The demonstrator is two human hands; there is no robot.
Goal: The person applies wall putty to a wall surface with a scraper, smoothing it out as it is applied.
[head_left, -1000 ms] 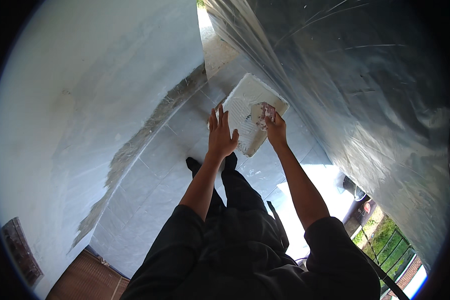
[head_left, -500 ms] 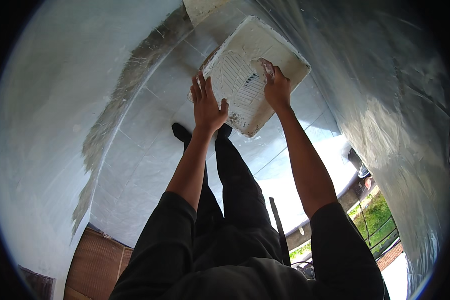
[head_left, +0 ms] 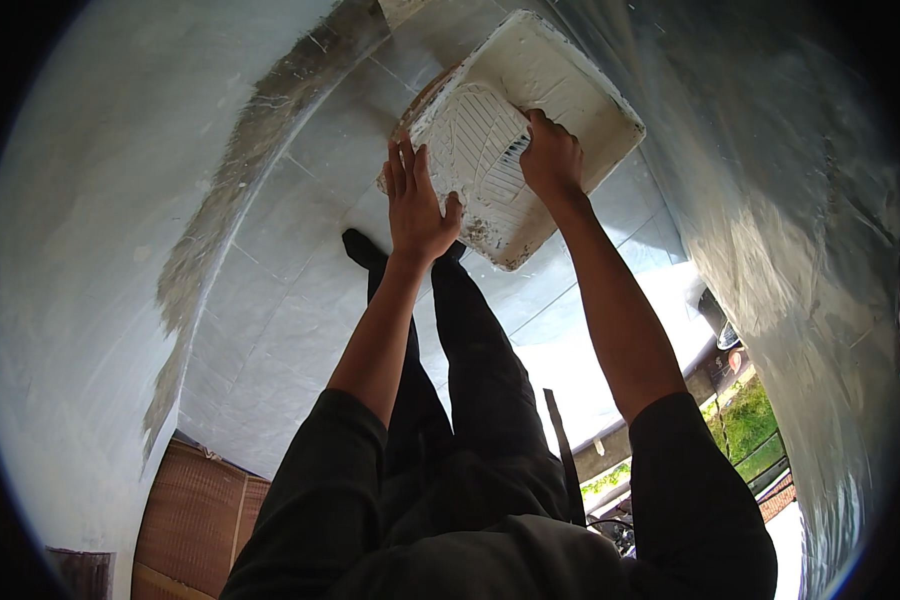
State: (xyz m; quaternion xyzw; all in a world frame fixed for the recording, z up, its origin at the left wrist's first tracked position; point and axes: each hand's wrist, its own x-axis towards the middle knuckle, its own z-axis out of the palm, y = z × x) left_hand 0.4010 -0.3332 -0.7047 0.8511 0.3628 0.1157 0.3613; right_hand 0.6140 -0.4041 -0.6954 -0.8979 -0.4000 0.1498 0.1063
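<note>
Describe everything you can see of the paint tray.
The paint tray is a shallow rectangular pan with raised sides, caked in off-white coating that hides its material. It has a ribbed section and dark flecks at the near end. It lies diagonally over grey flooring, its support unclear. The spread left hand is at its left edge; the curled right hand is over its middle; contact is uncertain.

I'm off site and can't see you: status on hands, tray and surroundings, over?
Left hand open at left side of paint tray. Right hand curled over tray, grip hidden. Tray smeared white. Plastic sheeting to the right.
</note>
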